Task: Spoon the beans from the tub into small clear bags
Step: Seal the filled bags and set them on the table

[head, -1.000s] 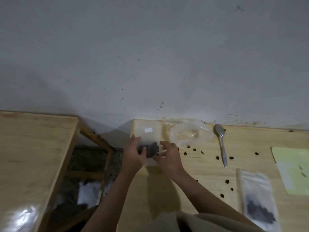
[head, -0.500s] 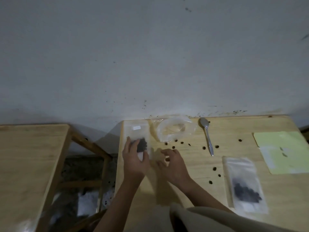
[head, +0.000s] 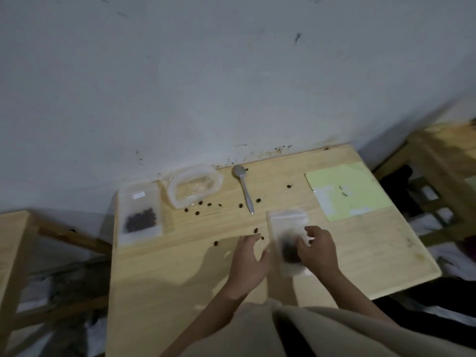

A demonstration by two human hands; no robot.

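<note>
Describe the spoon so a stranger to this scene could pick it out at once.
Start at the light wooden table against the grey wall. Near its back edge, just right of the clear plastic tub, lies the spoon, bowl toward the wall, handle pointing at the person. It is the only metal thing there, long and thin among small dark beans and flat bags.

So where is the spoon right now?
The spoon lies untouched at the table's far edge by the wall, just right of the clear tub.
</note>
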